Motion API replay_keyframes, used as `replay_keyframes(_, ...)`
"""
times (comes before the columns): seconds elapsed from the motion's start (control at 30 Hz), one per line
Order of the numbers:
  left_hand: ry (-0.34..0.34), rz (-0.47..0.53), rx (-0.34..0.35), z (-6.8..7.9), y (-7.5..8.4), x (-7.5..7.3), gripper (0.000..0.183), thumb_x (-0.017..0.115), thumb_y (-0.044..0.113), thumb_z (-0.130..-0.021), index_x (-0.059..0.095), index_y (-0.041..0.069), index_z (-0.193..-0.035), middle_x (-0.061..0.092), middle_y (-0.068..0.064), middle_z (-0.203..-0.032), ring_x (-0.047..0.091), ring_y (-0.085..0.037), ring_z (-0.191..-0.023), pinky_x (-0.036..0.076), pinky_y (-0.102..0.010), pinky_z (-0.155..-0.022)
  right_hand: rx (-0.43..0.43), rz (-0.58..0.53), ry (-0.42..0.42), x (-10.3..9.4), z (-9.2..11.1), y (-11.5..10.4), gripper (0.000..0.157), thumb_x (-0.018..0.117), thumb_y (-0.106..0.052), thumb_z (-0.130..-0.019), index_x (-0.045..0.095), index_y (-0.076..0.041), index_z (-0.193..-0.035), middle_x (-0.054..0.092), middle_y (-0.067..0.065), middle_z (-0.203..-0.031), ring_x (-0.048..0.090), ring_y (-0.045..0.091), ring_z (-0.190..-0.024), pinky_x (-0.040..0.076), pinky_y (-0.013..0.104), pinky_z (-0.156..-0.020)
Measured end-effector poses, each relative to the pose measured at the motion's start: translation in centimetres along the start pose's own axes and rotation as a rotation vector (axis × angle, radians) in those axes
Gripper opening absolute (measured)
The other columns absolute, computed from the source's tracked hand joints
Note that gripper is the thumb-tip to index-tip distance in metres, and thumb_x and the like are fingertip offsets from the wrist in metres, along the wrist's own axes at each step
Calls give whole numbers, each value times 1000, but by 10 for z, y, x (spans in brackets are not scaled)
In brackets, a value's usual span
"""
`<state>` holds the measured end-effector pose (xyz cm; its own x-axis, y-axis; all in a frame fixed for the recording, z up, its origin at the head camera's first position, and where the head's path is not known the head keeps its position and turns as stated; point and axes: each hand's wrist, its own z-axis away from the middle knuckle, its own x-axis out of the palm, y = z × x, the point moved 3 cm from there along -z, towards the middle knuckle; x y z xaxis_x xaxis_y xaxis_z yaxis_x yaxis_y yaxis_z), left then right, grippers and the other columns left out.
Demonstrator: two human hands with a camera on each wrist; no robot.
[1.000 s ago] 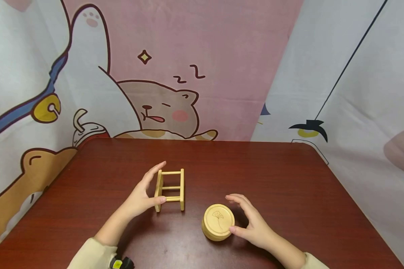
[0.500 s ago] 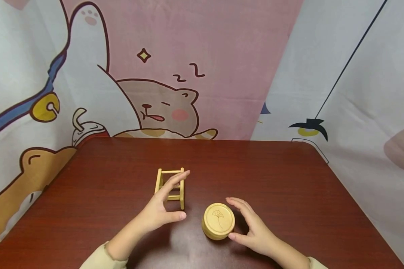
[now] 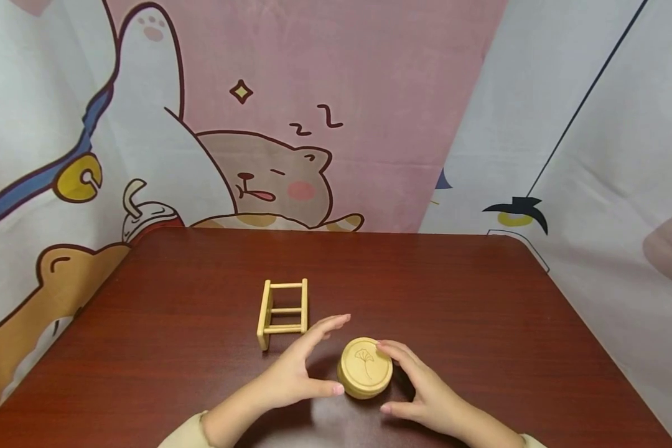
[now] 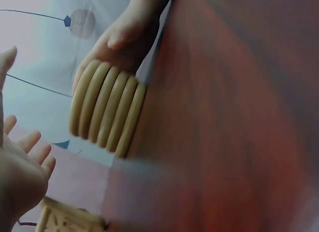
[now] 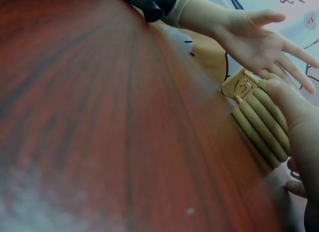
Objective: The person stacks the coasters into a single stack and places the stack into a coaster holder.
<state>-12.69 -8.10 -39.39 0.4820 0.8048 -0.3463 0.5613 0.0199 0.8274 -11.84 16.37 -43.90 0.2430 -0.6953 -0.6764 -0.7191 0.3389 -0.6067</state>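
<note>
On the table stands a stack of several round wooden coasters (image 3: 366, 368), its top one engraved with a ginkgo leaf. In the left wrist view, the coaster stack (image 4: 107, 110) shows its ridged side. My left hand (image 3: 297, 376) is spread at the stack's left, thumb tip close to its edge. Opposite it, my right hand (image 3: 431, 389) hovers at the right side, forefinger tip over the rim and thumb apart from it; whether that finger touches cannot be told. Behind my left hand sits a small wooden rack (image 3: 264, 323) with crossbars and, in the right wrist view, a cut-out end panel (image 5: 241, 86).
The dark red-brown table (image 3: 425, 280) extends on all sides of the hands. Behind it hangs a cloth (image 3: 392, 124) printed with cartoon animals, meeting the table's far edge.
My left hand has left the rack and moved right and nearer to the coaster stack. My right thumb has drawn back from the stack slightly. Rack and stack stay in place.
</note>
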Motion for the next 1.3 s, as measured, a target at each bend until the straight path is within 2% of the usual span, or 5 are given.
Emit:
replay_keyframes(0.3,-44,19,-192,1,-11,21,89,81,20,-77,29,31,-149,30,2,-151,23,-21,-139,20,-59,-105,-7,58,13,1,2,0,83,79,-28,-79,33,-7,-146,37,10,-145,38,25,-131,29,31,-106)
replay_keyframes(0.5,-61,39,-240,2,-23,28,92,81,23,-78,25,30,-150,29,-2,-152,24,-22,-138,20,-59,-105,87,110,-23,4,4,1,81,74,-37,-82,32,-18,-148,39,7,-146,40,33,-128,40,57,-92)
replay_keyframes(0.6,-71,50,-242,2,-28,31,92,80,23,-79,23,28,-151,28,-7,-152,24,-24,-138,21,-61,-104,122,109,-36,6,4,2,79,73,-40,-82,33,-22,-148,40,10,-145,41,38,-126,41,62,-87)
replay_keyframes(0.83,-61,51,-285,3,-35,34,93,81,27,-78,23,29,-151,30,-6,-151,27,-20,-137,21,-55,-106,105,189,-13,8,2,4,79,73,-45,-80,36,-24,-147,45,4,-143,45,29,-125,43,56,-87)
replay_keyframes(1.3,-20,81,-333,0,-43,41,94,84,24,-74,29,17,-150,44,6,-142,37,-16,-132,24,-46,-107,34,269,69,10,-4,6,81,84,-38,-69,46,-23,-139,52,-4,-133,52,18,-116,44,48,-86)
